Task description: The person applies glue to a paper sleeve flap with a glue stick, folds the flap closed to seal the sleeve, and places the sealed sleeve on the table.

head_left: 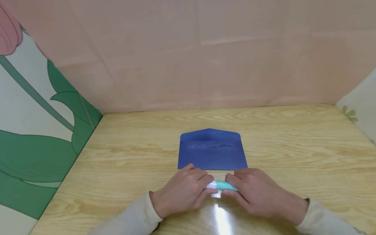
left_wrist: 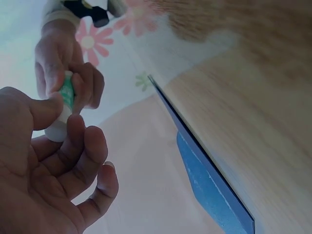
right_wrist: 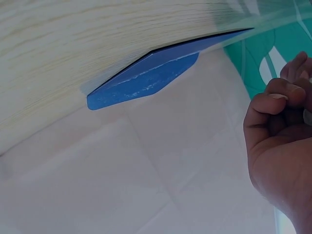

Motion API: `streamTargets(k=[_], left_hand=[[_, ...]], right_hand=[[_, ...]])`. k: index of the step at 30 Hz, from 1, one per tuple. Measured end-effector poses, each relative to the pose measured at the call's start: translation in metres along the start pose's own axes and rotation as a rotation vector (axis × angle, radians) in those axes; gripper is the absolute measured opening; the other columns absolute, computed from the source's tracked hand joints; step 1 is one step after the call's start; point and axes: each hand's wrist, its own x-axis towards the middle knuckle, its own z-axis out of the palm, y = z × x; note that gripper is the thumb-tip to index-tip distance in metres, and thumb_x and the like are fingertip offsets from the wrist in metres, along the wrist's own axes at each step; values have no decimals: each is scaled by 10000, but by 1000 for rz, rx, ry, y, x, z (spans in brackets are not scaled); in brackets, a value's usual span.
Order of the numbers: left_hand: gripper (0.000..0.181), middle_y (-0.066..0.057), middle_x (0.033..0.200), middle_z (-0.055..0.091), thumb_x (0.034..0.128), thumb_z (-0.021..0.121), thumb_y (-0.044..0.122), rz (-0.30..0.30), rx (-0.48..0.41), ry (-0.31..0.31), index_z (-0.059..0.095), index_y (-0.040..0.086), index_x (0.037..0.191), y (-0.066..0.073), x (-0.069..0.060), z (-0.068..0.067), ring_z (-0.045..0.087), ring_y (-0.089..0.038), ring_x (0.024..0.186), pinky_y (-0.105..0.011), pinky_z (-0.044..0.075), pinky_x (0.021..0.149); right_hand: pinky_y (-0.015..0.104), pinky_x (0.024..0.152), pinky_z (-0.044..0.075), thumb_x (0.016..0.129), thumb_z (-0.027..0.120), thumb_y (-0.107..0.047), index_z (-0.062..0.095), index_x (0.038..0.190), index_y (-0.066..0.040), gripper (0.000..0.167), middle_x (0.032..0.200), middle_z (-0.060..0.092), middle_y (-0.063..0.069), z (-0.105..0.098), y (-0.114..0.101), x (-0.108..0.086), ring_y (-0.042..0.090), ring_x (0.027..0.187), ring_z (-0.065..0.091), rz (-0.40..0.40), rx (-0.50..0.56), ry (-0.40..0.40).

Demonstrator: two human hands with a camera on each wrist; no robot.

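Note:
Both hands hold a glue stick (head_left: 224,185) level just above the wooden table, one at each end. My left hand (head_left: 188,186) pinches its white end between thumb and fingers. The teal end is gripped by my right hand (head_left: 258,189). Just beyond the hands lies a blue envelope (head_left: 211,158), its flap opened away from me. Whitish, shiny streaks run across the envelope near the flap fold. In the left wrist view the glue stick (left_wrist: 67,97) shows between the two hands; the right wrist view hides most of it behind the fingers.
The wood-grain table (head_left: 135,143) meets a pinkish cloth backdrop (head_left: 199,65) at its far edge. A panel with large green leaves (head_left: 35,156) stands at the left, and a pale panel (head_left: 361,104) at the right.

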Motion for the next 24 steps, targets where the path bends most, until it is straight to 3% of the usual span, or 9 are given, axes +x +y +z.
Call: streamTargets(k=[8,15,24], left_hand=[[205,88,885,690,994,593,343,-24,-21,-29,677,156,977,0,0,-1,611,-39,750,-221,409,677],[227,74,893,694,999,579,345,-44,22,-28,686,144,999,0,0,-2,623,-54,774,-227,438,702],[213,20,922,713,942,676,288,-176,-20,14,703,102,1042,-6,-2,-3,664,-110,791,-254,511,694]], right_hand=[[138,539,264,993,550,-444,448,770,-248,314,658,288,-192,0,-2,1,-39,589,275,-3,-17,-4],[143,538,265,988,560,-440,447,773,-247,310,660,284,-190,1,-1,0,-38,587,263,14,-19,2],[118,530,243,1004,535,-438,481,805,-250,279,667,289,-190,0,7,-4,-57,593,240,48,-28,18]])
